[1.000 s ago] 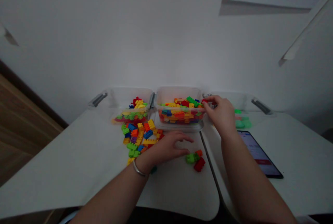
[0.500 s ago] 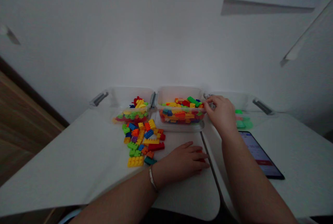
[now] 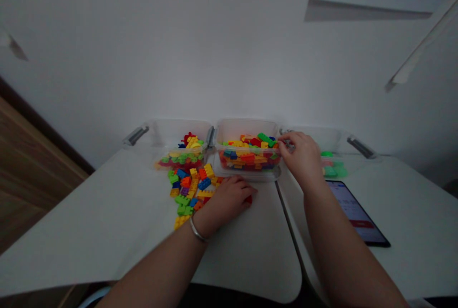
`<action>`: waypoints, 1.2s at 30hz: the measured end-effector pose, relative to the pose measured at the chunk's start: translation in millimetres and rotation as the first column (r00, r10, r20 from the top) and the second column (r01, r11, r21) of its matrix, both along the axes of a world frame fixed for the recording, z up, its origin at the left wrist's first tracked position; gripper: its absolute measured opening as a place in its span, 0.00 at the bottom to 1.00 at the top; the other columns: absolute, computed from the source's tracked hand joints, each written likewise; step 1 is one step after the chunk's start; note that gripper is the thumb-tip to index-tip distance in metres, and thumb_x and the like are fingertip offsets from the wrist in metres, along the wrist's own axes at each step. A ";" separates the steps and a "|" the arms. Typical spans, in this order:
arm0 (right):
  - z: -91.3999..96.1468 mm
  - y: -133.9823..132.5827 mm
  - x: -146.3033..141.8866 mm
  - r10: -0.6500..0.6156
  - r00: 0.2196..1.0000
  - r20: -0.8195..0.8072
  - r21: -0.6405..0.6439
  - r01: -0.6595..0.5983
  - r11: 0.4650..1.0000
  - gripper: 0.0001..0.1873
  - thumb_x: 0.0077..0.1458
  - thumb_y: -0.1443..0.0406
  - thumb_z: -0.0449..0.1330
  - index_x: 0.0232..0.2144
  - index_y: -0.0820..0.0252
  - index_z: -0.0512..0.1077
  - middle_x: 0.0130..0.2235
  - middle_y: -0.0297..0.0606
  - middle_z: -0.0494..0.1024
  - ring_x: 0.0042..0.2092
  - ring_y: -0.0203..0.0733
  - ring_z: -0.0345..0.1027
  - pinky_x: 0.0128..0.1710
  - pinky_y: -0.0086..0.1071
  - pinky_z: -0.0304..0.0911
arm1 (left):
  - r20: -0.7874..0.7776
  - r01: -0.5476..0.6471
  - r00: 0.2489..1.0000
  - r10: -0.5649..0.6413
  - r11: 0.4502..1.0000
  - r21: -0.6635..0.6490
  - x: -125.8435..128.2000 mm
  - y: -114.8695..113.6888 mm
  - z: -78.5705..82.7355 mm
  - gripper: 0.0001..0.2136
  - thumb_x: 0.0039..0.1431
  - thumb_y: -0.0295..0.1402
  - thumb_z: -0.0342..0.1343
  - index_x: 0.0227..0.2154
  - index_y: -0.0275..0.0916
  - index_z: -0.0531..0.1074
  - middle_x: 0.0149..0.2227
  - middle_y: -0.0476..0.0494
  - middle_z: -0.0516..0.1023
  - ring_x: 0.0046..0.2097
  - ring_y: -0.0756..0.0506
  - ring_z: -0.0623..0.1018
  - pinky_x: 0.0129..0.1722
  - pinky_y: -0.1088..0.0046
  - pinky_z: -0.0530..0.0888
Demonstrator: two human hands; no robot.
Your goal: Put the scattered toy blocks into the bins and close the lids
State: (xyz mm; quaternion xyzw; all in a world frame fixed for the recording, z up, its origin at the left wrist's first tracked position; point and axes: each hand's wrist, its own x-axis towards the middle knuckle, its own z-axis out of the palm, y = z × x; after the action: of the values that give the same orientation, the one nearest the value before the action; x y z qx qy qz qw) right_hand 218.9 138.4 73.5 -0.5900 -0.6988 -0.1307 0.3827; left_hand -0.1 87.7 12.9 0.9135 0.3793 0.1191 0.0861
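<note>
My left hand (image 3: pixel 225 201) lies curled on the white table (image 3: pixel 89 212), its fingers over the right side of a pile of loose plastic building bricks (image 3: pixel 189 189). A red brick (image 3: pixel 248 199) shows under its fingertips, and the palm hides any others. My right hand (image 3: pixel 302 158) grips the right rim of a transparent plastic box (image 3: pixel 246 129), which is full of multicoloured bricks. The box stands on a transparent lid behind the pile.
Left of the box, a transparent container (image 3: pixel 182 131) holds more bricks. Green bricks (image 3: pixel 331 169) lie to the right, behind a phone (image 3: pixel 354 212) showing a lit screen. The table's edges curve near my forearms, with a seam beneath my right hand.
My left hand has slid left and away from me toward the pile, and the red brick has moved with it. My right hand stays at the box rim.
</note>
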 end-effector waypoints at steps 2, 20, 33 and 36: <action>1.4 -1.9 -1.6 0.028 1.000 -0.009 0.025 -0.027 0.999 0.10 0.55 0.63 0.56 0.35 0.57 0.76 0.40 0.42 0.79 0.42 0.50 0.69 0.45 0.41 0.60 | 0.077 -0.040 0.996 0.044 0.998 -0.040 -0.4 -0.4 3.6 0.18 0.56 0.31 0.61 0.50 0.41 0.74 0.48 0.41 0.79 0.53 0.37 0.71 0.53 0.57 0.67; 17.2 -46.7 -52.8 0.620 0.783 -0.047 -0.245 -0.611 0.753 0.15 0.53 0.69 0.63 0.44 0.56 0.75 0.45 0.39 0.80 0.47 0.44 0.71 0.49 0.40 0.62 | 0.711 0.545 0.135 0.690 0.548 -0.635 -2.6 8.6 4.0 0.18 0.55 0.42 0.63 0.46 0.40 0.74 0.40 0.46 0.78 0.37 0.51 0.77 0.41 0.74 0.73; 12.5 -38.7 -52.4 0.628 0.772 -0.100 -0.248 -0.631 0.735 0.12 0.51 0.70 0.63 0.40 0.56 0.74 0.42 0.38 0.79 0.45 0.43 0.71 0.46 0.39 0.63 | 0.683 0.587 0.112 0.722 0.507 -0.632 -3.5 8.1 11.7 0.14 0.59 0.42 0.57 0.43 0.39 0.75 0.42 0.44 0.80 0.40 0.49 0.78 0.43 0.73 0.72; 12.7 -31.7 -44.7 0.614 0.763 -0.201 -0.191 -0.646 0.739 0.10 0.51 0.68 0.62 0.39 0.57 0.73 0.40 0.38 0.79 0.42 0.42 0.72 0.43 0.37 0.66 | 0.666 0.576 0.088 0.741 0.508 -0.641 -5.9 8.0 12.9 0.14 0.60 0.41 0.56 0.44 0.40 0.75 0.42 0.43 0.81 0.42 0.47 0.78 0.43 0.70 0.71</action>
State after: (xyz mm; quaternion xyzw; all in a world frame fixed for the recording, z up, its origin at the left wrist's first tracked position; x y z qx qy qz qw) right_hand 174.2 106.7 86.2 -0.3685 -0.8424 0.1325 0.3701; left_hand -6.0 95.7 25.8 0.3523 0.2782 0.4992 0.7412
